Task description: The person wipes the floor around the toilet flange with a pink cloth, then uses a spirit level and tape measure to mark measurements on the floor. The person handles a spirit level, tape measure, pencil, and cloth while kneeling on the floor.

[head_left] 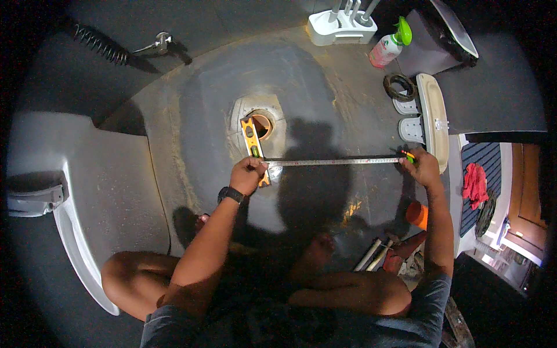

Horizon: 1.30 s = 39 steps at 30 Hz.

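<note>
A tape measure blade (333, 162) is stretched straight across above the grey floor. Its left end is pinched in the fingers of my left hand (246, 176), which wears a dark wristwatch. My right hand (426, 170) is closed on the other end, where the small green and orange tape measure case (410, 158) shows partly behind the fingers. Beside my left fingers lies a yellow spirit level (249, 131), reaching up to the edge of an orange-rimmed drain hole (264, 124). The level's lower part passes behind the hand and blade.
A grey moulded fixture (125, 185) stands on the left. At the back are a white brush holder (341, 36) and a spray bottle (386, 51). On the right lie a black ring (399, 87), a long cream lid (433, 119), an orange cup-like piece (416, 214) and hand tools (374, 255).
</note>
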### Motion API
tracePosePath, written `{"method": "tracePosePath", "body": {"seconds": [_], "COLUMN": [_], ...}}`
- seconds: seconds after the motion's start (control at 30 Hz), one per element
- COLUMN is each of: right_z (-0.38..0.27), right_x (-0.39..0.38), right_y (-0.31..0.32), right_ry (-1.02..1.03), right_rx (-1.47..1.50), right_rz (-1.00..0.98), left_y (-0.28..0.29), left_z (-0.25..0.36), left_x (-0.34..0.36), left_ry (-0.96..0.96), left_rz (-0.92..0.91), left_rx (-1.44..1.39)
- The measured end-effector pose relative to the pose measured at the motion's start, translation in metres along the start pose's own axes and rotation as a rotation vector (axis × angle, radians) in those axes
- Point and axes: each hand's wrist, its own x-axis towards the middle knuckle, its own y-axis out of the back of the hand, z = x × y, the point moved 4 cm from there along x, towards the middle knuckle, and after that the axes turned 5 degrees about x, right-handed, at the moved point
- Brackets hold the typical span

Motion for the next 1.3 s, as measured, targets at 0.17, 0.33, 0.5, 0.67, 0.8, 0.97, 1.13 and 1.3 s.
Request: {"method": "tracePosePath", "body": {"seconds": [0.17,0.33,0.5,0.67,0.8,0.97,1.13,1.3], "right_z": [0.013,0.003,-0.007,-0.013,-0.016,-0.018,-0.017,-0.021], "right_x": [0.038,0.072,0.106,0.135,0.146,0.144,0.14,0.136], "right_y": [0.001,0.005,-0.001,-0.007,-0.015,-0.019,-0.02,-0.024], "right_ry": [-0.025,0.044,0.056,0.074,0.096,0.133,0.144,0.126], "right_rx": [-0.014,-0.037,-0.054,-0.112,-0.149,-0.104,-0.106,-0.095], "right_rz": [0.204,0.206,0.177,0.117,0.146,0.224,0.282,0.329], "left_y": [0.009,0.008,0.007,0.009,0.008,0.009,0.012,0.01], "left_z": [0.041,0.064,0.053,0.047,0.049,0.048,0.045,0.051], "left_x": [-0.004,-0.007,0.006,0.015,0.017,0.02,0.026,0.021], "left_ry": [-0.41,-0.555,-0.542,-0.48,-0.521,-0.523,-0.354,-0.435], "left_rz": [0.418,0.262,0.215,0.2,0.184,0.14,0.112,0.105], "left_rx": [0.621,1.031,1.155,1.16,1.138,1.155,0.963,1.133]}}
